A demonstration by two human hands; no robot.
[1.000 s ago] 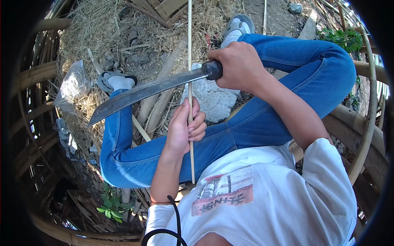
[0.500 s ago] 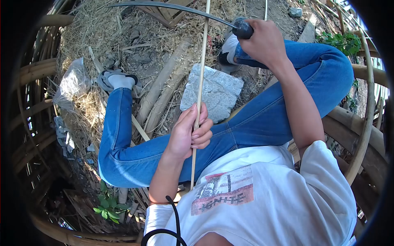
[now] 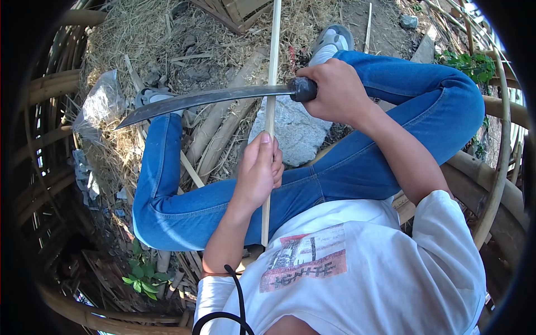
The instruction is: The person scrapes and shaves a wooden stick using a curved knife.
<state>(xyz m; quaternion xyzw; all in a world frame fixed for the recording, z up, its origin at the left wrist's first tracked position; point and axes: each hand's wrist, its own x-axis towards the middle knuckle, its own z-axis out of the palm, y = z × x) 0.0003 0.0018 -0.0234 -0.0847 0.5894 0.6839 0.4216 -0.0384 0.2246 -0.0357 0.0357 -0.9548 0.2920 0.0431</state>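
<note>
My left hand (image 3: pixel 259 170) is wrapped round a long, thin bamboo strip (image 3: pixel 273 61), which runs upright from my lap past the top edge of the view. My right hand (image 3: pixel 338 92) grips the dark handle of a long curved machete (image 3: pixel 206 97). The blade points left and crosses the strip just above my left hand, close to the handle. Whether blade and strip touch I cannot tell. A pale flat stone (image 3: pixel 293 131) lies on the ground between my legs, partly behind the strip and my right hand.
Bamboo pieces (image 3: pixel 223 134) and straw lie left of the stone. A clear plastic bag (image 3: pixel 103 103) is at the far left. Curved bamboo rails (image 3: pixel 497 184) surround me. My legs in blue jeans (image 3: pixel 190 215) are spread on both sides, and a black cord (image 3: pixel 241 296) hangs over my shirt.
The machete went up and away, then came back down across the strip. My left hand has turned so its back shows more, and the strip now presents a wider face.
</note>
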